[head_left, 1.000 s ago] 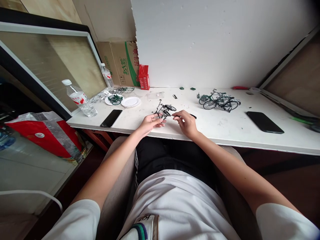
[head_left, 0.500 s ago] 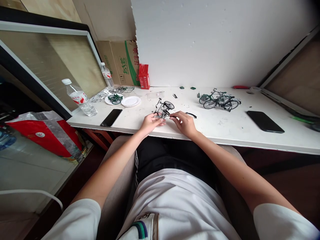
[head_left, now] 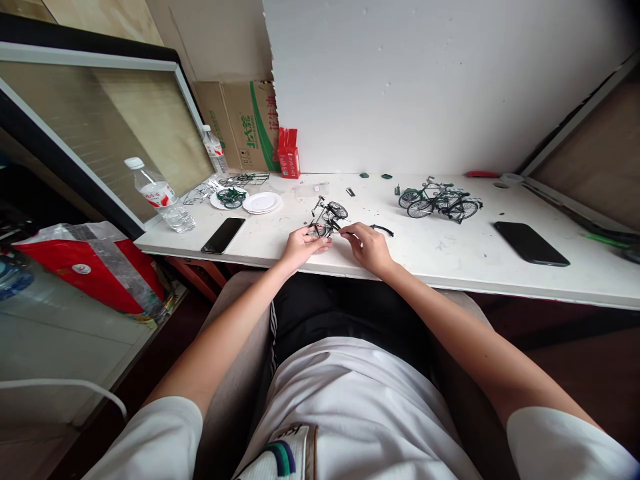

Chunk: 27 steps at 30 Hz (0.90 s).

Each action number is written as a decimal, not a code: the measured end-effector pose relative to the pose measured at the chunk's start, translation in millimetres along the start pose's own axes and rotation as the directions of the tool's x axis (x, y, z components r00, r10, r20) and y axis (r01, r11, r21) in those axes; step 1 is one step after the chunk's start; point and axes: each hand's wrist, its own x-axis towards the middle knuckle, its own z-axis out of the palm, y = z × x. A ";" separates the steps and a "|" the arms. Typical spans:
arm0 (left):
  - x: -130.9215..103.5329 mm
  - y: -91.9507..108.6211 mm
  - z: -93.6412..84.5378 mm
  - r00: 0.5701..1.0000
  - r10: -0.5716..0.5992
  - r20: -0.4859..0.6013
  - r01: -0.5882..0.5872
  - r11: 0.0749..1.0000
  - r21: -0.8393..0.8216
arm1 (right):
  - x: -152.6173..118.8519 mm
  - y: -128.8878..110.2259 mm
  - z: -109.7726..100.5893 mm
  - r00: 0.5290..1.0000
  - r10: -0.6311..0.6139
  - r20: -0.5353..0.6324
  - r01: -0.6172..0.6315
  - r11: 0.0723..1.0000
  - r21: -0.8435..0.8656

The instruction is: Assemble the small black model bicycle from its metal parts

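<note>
A small black model bicycle (head_left: 336, 211) is tilted over the white table, near its front edge. My left hand (head_left: 303, 247) holds its lower end, the fingers closed round the wheel there. My right hand (head_left: 367, 247) is at the bicycle's right side, thumb and forefinger pinched on a thin dark piece too small to name. Just beyond my right hand lies a curved black strip (head_left: 383, 230). Two assembled model bicycles, one green (head_left: 410, 197) and one black (head_left: 421, 208), stand close together further right.
Left on the table are a phone (head_left: 223, 235), a water bottle (head_left: 167, 203), white plates (head_left: 262, 203) and green parts (head_left: 231, 197). A red box (head_left: 289, 155) stands behind. At right lies a black phone-like slab (head_left: 531, 243).
</note>
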 end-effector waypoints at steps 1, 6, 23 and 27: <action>0.1 -0.1 0.0 1.000 0.000 -0.002 0.000 1.000 0.000 | 0.1 -0.3 -0.2 1.000 0.005 0.000 -0.005 1.000 -0.004; -0.1 -0.5 0.1 1.000 0.005 0.001 -0.005 1.000 -0.005 | 0.7 -2.4 -1.5 1.000 0.021 0.022 -0.021 1.000 -0.005; -4.5 4.8 1.6 1.000 0.011 0.026 -0.011 1.000 0.018 | 2.7 -6.5 -2.8 0.996 0.088 0.015 -0.088 0.996 -0.012; -4.2 4.0 0.7 0.999 0.016 0.032 -0.016 1.000 0.025 | 3.2 -5.2 -3.3 0.993 0.118 -0.006 -0.118 0.993 0.013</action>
